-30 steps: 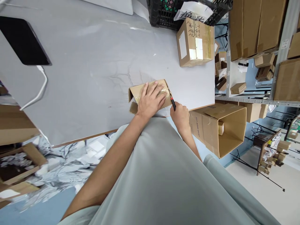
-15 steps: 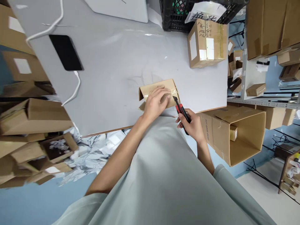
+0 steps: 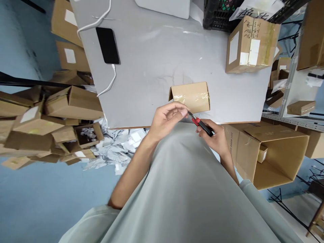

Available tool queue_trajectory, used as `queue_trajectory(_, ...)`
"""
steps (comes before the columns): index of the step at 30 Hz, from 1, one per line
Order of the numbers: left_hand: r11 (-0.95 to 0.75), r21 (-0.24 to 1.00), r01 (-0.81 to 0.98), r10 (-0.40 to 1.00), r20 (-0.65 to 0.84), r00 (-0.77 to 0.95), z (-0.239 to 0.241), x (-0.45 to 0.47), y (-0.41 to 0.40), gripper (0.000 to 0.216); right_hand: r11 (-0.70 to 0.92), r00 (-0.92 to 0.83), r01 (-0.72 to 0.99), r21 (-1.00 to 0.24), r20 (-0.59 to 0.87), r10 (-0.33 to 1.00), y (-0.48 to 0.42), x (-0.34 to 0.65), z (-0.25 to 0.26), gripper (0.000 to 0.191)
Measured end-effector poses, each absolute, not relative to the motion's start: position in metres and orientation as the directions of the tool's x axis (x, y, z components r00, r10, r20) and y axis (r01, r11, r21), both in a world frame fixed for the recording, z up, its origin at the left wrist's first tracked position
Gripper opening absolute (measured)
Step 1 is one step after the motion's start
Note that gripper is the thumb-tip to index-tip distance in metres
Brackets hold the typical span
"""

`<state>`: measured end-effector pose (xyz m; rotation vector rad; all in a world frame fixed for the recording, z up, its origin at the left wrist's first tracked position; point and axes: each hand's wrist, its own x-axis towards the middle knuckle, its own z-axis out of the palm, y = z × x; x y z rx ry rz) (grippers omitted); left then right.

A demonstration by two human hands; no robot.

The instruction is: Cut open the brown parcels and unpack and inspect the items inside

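A black and red utility knife [image 3: 204, 127] is gripped in my right hand [image 3: 215, 136], its blade pointing up and left. My left hand [image 3: 168, 118] has thumb and fingertips pinched together right at the blade's tip. Whatever lies between those fingertips is too small to make out. Just beyond both hands, a small cardboard box [image 3: 193, 89] with shiny clear tape along it lies on the grey table [image 3: 141, 84]. Its left end shows a dark opening, and part of its near side is hidden behind my left hand.
A black phone [image 3: 108, 45] on a white cable lies at left. A taped carton [image 3: 253, 47] stands at right near a black crate [image 3: 220, 13]. Below the table's right edge is a large open carton [image 3: 280, 162]. Cardboard boxes [image 3: 76, 101] and grey plastic wrapping [image 3: 118, 141] pile up at left.
My left hand has come off the small box and moved toward me, to the knife's blade tip. The knife has tilted flatter. The whole view has shifted, with things appearing further right.
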<state>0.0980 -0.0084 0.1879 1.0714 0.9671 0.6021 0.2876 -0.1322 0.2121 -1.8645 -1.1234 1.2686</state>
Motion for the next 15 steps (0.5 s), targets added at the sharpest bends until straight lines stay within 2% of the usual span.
queue_trajectory(4,0.399,0.917,-0.018,0.829,-0.352,0.434,0.187,0.093,-0.014,0.044,-0.381,0.179,0.572,-0.726,-0.343,0.922,-0.128,0.292,0.213,0.033)
queue_trajectory(7,0.402,0.916,-0.021,0.847,-0.363,0.389,0.184,0.090,-0.019,0.042,-0.314,0.147,0.702,-0.639,-0.302,0.942,-0.125,0.297,0.212,0.037)
queue_trajectory(12,0.371,0.926,0.071,0.882,-0.376,0.284,0.174,0.084,-0.024,0.034,-0.195,0.073,0.752,-0.630,-0.214,0.974,-0.125,0.312,0.199,0.035)
queue_trajectory(15,0.327,0.930,0.169,0.928,-0.350,0.129,0.155,0.075,-0.024,0.027,-0.300,0.252,0.737,-0.605,-0.166,0.953,-0.123,0.338,0.163,0.032)
